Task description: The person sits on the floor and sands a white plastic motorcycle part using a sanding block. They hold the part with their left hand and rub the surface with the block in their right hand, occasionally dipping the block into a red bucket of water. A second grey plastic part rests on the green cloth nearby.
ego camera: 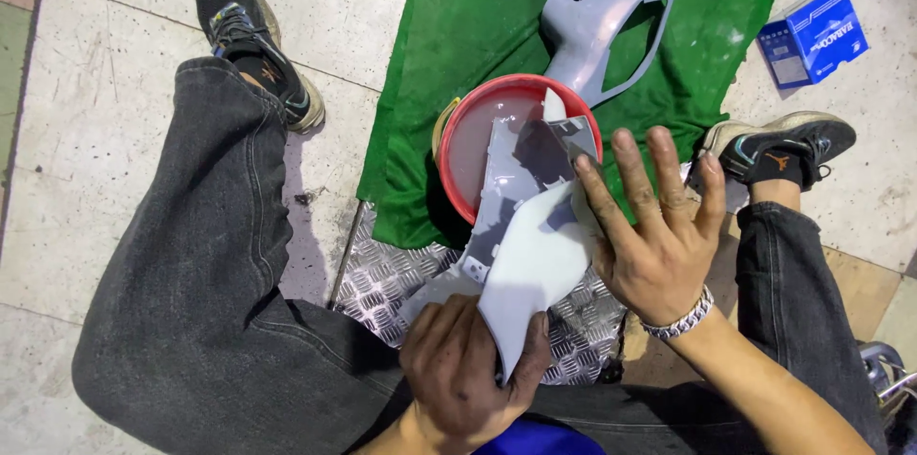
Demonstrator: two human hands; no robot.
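A green cloth [458,54] lies spread on a pale tiled floor [115,130]. A second grey plastic panel [602,11] rests on the cloth's far half. A small blue box [814,35] sits right of the cloth. A ridged metal plate [382,278] adjoins the cloth's near edge.

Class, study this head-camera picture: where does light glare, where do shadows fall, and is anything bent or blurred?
Head view: glare whitens the pale panel held by the left hand; the right hand presses its edge. The red bowl casts a dark shadow on the green cloth. The wide lens bows the legs outward. Focus is sharp overall; only the chrome part at the lower right corner is soft.
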